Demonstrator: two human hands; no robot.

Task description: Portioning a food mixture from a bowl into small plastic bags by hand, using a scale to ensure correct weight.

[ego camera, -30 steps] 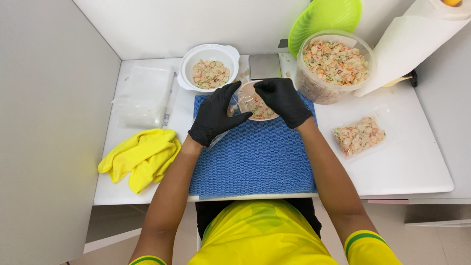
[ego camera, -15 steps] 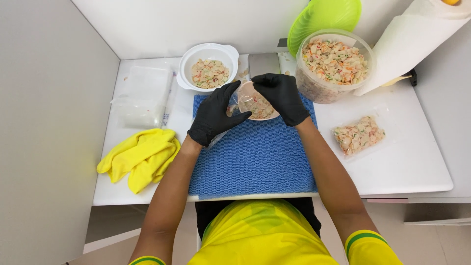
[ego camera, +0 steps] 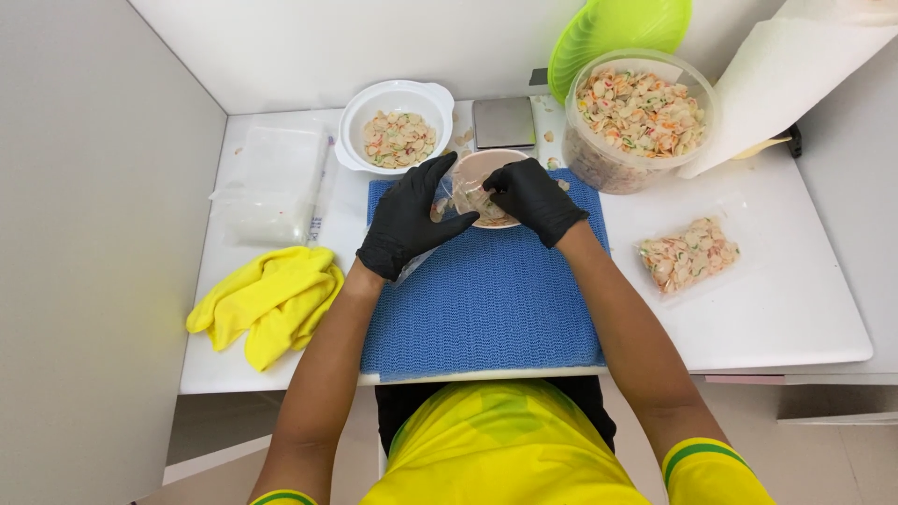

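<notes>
Both my hands wear black gloves and meet over a small bowl [ego camera: 493,161] at the far edge of a blue mat [ego camera: 486,290]. My left hand [ego camera: 409,218] holds a clear plastic bag [ego camera: 460,194] by its side, fingers spread along it. My right hand [ego camera: 535,197] pinches the bag's other side, right above the bowl. Coloured shell-shaped pieces show inside the bag. How much of the bowl is filled is hidden by my hands.
A white bowl [ego camera: 396,137] of the same pieces stands behind left, a small scale [ego camera: 503,122] behind the mat, a large clear tub [ego camera: 638,117] behind right. A filled bag [ego camera: 689,252] lies right. Empty bags [ego camera: 273,182] and a yellow cloth [ego camera: 267,301] lie left.
Both hands stay on the bag over the small bowl; their fingers have shifted only slightly.
</notes>
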